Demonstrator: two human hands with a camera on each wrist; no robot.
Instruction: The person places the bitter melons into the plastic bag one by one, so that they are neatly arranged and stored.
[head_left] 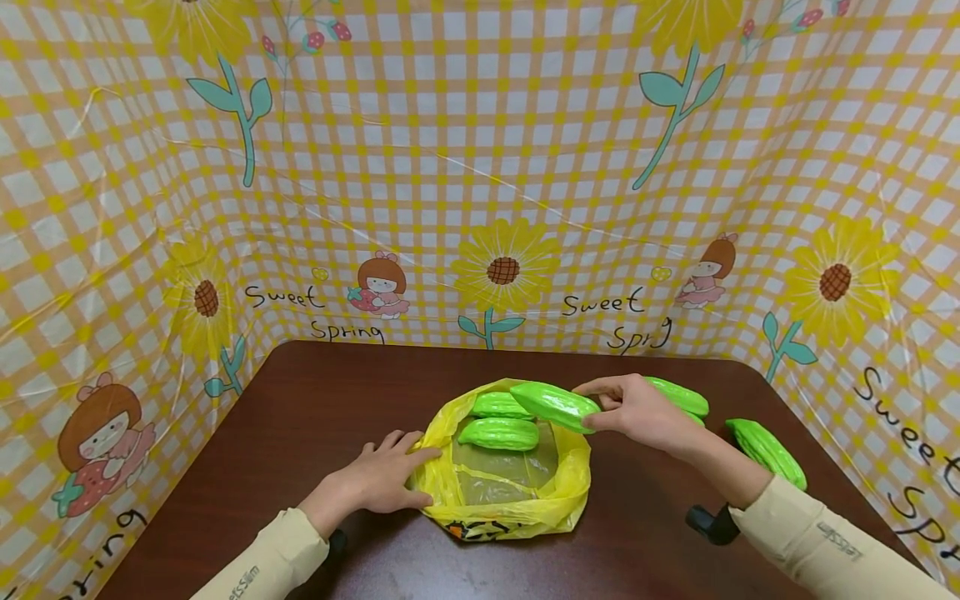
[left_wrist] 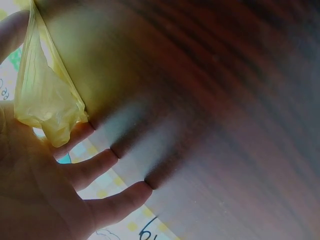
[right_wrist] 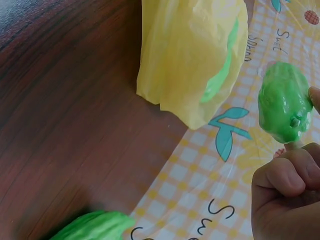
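A yellow plastic bag (head_left: pixel 570 500) lies on the table with its mouth spread wide. Inside, toward the back, sit two glossy green bitter melons, one nearer (head_left: pixel 498 434) and one behind it (head_left: pixel 495 406). My right hand (head_left: pixel 637 408) pinches another bitter melon (head_left: pixel 553 404) by its end, over the bag's back right rim; the right wrist view shows this melon's stem end (right_wrist: pixel 285 102). At the bag's left side rests my left hand (head_left: pixel 382 475), fingers spread and fingertips on the table. In the left wrist view the bag's yellow plastic (left_wrist: pixel 45 95) lies against that hand.
To the right, one bitter melon (head_left: pixel 767 454) lies on the brown table (head_left: pixel 322 392); another (head_left: pixel 681 397) is partly hidden behind my right hand. Patterned cloth (head_left: pixel 480 167) rises behind the table and at both sides. A black device (head_left: pixel 712 525) is at my right wrist.
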